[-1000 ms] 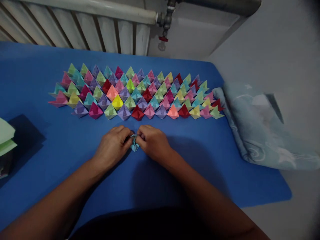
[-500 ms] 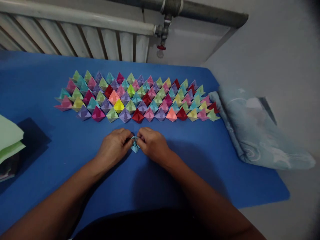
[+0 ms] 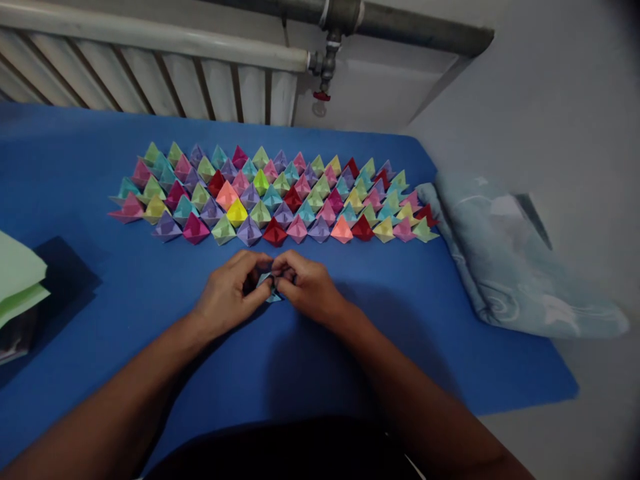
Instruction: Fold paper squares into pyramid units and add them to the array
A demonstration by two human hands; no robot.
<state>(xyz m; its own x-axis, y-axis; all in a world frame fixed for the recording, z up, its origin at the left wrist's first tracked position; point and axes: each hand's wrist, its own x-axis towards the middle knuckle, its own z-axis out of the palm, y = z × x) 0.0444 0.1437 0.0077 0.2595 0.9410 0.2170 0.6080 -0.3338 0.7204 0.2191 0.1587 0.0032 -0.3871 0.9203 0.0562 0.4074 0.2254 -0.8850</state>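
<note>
A small light-blue folded paper (image 3: 273, 297) is at the middle of the blue surface, partly covered by my fingers. My left hand (image 3: 235, 287) is on its left side, thumb on the paper and fingers curled over. From the right, my right hand (image 3: 307, 287) pinches the paper between thumb and fingertips. Just beyond my hands stand rows of folded paper boats in many colours, among them a dark red one (image 3: 275, 232) and a purple one (image 3: 249, 230) in the nearest row.
Light green paper sheets (image 3: 20, 277) lie on a dark object at the left edge. A folded pale blue cloth (image 3: 520, 267) rests at the right. Behind the blue surface (image 3: 125, 287) are a white radiator (image 3: 175, 47) and a pipe with a red-handled valve (image 3: 321, 96).
The fingers of my left hand have lifted and arched above the paper, and its thumb has moved right. The light-blue paper has tilted and is more covered.
</note>
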